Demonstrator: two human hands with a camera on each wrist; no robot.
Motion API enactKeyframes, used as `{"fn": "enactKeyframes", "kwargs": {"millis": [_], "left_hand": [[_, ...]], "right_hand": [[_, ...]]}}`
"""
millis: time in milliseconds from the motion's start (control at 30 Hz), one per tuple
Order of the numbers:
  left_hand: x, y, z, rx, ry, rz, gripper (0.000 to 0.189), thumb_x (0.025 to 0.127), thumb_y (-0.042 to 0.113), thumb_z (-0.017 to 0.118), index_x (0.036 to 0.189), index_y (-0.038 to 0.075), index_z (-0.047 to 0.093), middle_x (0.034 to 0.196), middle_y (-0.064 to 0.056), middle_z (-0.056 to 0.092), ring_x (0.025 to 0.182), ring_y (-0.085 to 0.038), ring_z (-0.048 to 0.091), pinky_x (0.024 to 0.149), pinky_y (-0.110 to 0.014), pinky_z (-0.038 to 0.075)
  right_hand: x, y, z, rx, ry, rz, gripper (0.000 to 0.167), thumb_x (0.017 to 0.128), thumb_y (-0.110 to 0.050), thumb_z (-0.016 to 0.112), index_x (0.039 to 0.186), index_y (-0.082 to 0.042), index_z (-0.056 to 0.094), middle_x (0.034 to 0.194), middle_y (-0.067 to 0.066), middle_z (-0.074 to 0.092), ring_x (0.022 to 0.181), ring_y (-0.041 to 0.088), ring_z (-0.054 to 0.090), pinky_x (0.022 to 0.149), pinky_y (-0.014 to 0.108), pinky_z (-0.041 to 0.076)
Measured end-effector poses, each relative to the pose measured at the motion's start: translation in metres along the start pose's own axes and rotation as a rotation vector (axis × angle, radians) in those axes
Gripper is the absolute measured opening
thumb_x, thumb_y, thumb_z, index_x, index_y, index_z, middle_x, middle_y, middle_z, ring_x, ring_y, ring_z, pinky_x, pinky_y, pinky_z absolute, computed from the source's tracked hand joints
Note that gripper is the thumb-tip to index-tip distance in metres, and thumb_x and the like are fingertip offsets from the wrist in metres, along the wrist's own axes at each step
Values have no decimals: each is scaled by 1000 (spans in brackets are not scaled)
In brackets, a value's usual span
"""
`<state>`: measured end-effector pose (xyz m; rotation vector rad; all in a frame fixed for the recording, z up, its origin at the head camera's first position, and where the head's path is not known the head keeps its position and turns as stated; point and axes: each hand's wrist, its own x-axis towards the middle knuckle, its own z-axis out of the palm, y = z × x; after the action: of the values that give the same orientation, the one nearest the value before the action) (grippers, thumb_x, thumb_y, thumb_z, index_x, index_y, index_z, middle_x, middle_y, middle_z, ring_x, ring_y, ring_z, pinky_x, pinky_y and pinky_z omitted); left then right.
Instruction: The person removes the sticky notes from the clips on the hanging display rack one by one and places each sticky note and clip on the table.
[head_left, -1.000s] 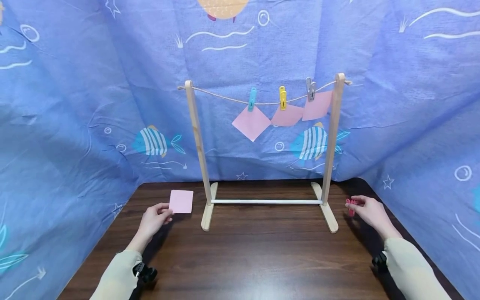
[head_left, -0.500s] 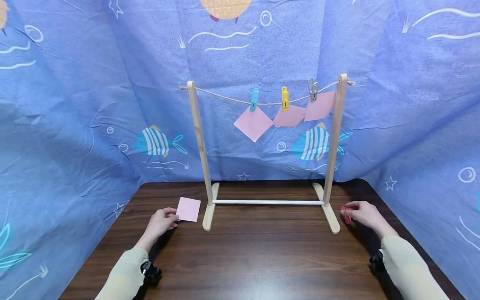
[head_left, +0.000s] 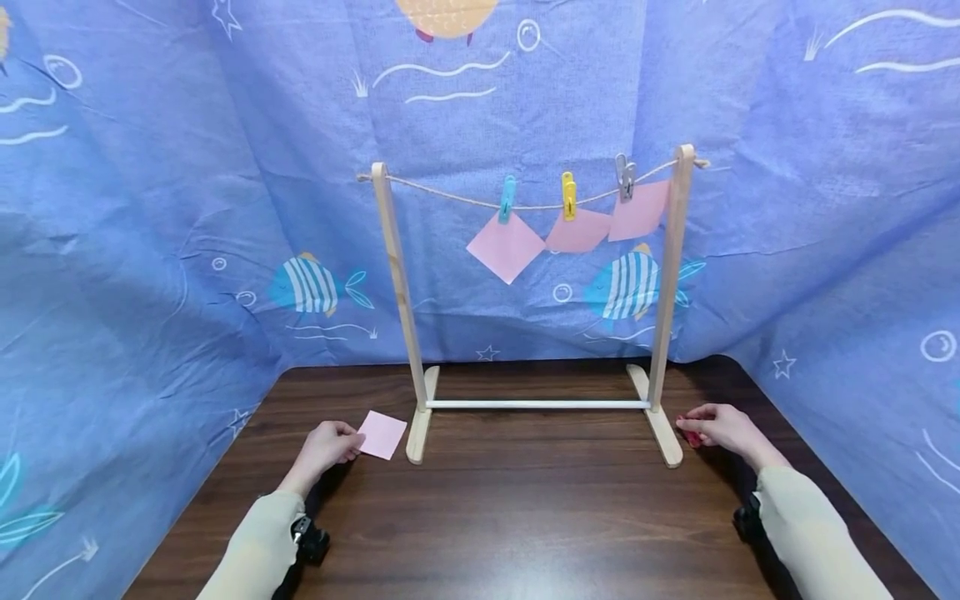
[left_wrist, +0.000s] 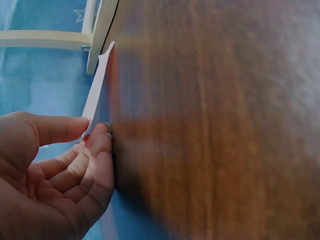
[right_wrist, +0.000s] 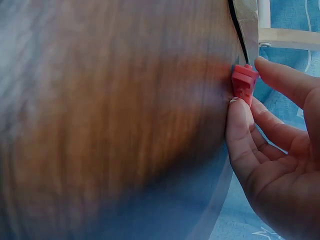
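Observation:
Between thumb and fingertips my left hand (head_left: 330,450) pinches one corner of a pink square of paper (head_left: 383,435), left of the rack's left foot. Seen edge-on in the left wrist view, that paper (left_wrist: 98,82) tilts close over the tabletop. On the other side, my right hand (head_left: 726,429) holds a red clothespin (head_left: 691,433) in its fingers, just right of the rack's right foot. The right wrist view shows the clothespin (right_wrist: 243,85) gripped between thumb and fingers. Three pink papers hang from the string by a blue clothespin (head_left: 507,198), a yellow clothespin (head_left: 569,197) and a grey clothespin (head_left: 626,177).
A wooden rack stands at the back of the dark brown table (head_left: 540,508). Its left post (head_left: 399,275) and right post (head_left: 670,275) carry the sagging string (head_left: 450,197); a white bar (head_left: 536,405) joins them low down. A blue fish-print cloth (head_left: 187,183) surrounds the table.
My left hand has moved right and slightly nearer with the paper, which has turned and tipped lower. My right hand has shifted a little left and nearer, tilting the red clothespin.

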<state>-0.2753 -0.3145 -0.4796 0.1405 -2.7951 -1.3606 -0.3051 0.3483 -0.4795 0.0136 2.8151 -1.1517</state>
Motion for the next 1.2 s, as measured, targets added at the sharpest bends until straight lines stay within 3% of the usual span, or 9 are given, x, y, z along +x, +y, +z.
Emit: {"fn": "enactKeyframes", "kwargs": {"millis": [200,333,567,733,933,1200], "left_hand": [[5,8,7,131,-11,-17,28,96,20,66,83,-5,68,67,-4,64,59,-16,61,55,-28,50],[5,7,3,170,-1,-19,29,95,22,65,82,-3,70,70,-6,62,59,-16,58,56,-29,49],[13,4,8,71,51,-56,29,91,20,66,74,-3,68,63,-3,57,52,-14,54,52,-27,47],[13,0,10,-4,21,-99,26,91,16,65,74,-4,66,60,-4,57,49,-13,55,49,-26,47],[12,1,9,-21,-11,-100,35,96,19,61,69,-3,62,58,-5,57,48,-12,56,47,-24,48],[12,3,3,-8,2,-124,42,102,25,55,76,-7,65,60,-5,58,49,-12,58,48,-24,50]], "right_hand": [[-6,6,-2,-22,22,-20,58,94,-38,71,119,13,58,80,4,70,72,15,63,66,29,52],[-1,5,1,-8,26,-3,59,94,-38,71,120,13,58,80,4,68,70,15,62,66,29,51],[-2,13,-1,140,-1,30,56,99,-33,66,122,17,56,90,8,67,77,16,64,71,32,58],[-2,15,-4,210,-53,19,52,102,-28,61,124,18,55,93,7,67,81,17,64,72,31,57],[0,15,-8,213,-73,26,51,104,-25,56,126,21,52,96,9,68,82,18,65,73,33,58],[3,11,-8,216,-90,49,45,106,-17,50,127,22,49,101,18,65,83,19,66,76,36,59]]}}
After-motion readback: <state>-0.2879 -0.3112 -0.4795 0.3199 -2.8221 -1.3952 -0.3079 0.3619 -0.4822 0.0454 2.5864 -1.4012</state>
